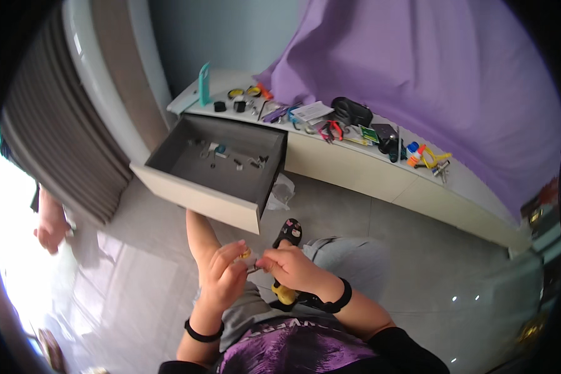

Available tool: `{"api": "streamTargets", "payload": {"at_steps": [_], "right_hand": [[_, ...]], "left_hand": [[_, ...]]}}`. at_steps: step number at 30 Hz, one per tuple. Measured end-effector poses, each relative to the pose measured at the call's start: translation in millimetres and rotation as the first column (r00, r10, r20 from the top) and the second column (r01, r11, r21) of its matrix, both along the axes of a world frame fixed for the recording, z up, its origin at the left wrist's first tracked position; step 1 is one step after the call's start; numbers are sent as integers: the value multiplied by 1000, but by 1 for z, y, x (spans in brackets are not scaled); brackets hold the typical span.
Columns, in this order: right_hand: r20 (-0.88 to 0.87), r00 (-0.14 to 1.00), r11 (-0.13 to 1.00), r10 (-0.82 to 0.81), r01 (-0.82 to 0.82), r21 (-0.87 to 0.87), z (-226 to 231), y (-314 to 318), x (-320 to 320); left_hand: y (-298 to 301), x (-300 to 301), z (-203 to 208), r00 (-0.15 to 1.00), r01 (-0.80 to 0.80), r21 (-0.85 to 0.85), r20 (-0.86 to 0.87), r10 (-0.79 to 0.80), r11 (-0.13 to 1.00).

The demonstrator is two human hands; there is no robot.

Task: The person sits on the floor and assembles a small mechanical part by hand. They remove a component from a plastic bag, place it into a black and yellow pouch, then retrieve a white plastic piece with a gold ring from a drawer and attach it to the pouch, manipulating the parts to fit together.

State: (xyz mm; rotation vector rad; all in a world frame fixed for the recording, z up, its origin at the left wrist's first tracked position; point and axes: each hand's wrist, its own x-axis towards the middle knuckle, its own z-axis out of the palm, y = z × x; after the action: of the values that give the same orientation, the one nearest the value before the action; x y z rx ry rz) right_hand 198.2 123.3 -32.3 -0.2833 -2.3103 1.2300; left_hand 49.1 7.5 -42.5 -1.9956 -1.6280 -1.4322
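Above my lap, my left hand (224, 274) is closed with its fingertips around a small gold-coloured round piece (246, 254). Close beside it, my right hand (293, 269) pinches a thin, dark, short piece (253, 270) that reaches toward the left fingers; its kind is too small to tell. Just beyond both hands is a pulled-out drawer (196, 207) with a grey inside and a cream front. Several small metal, black and white bits (255, 163) lie scattered on its bottom. Below my right hand shows a yellow and black object (284, 294), partly hidden.
A long white cabinet (480, 194) carries a teal upright stand (204, 84), tape rolls (235, 93), a black case (351, 112), red-handled pliers (334, 129) and an orange-and-white glue bottle (416, 156). A plastic bag (282, 192) lies beside the drawer. Another person's hand (52, 232) hangs at far left.
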Motion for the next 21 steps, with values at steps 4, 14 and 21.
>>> {"api": "streamTargets", "payload": {"at_steps": [4, 14, 21], "right_hand": [[-46, 994, 984, -103, 109, 140, 15, -11, 7], [-70, 992, 839, -103, 125, 529, 18, -18, 9], [48, 996, 982, -79, 70, 174, 22, -18, 14]], "left_hand": [[-4, -8, -2, 928, 165, -125, 356, -111, 978], [-13, -23, -1, 491, 614, -166, 846, -209, 772], [-2, -6, -4, 944, 193, -130, 296, -148, 972]]}}
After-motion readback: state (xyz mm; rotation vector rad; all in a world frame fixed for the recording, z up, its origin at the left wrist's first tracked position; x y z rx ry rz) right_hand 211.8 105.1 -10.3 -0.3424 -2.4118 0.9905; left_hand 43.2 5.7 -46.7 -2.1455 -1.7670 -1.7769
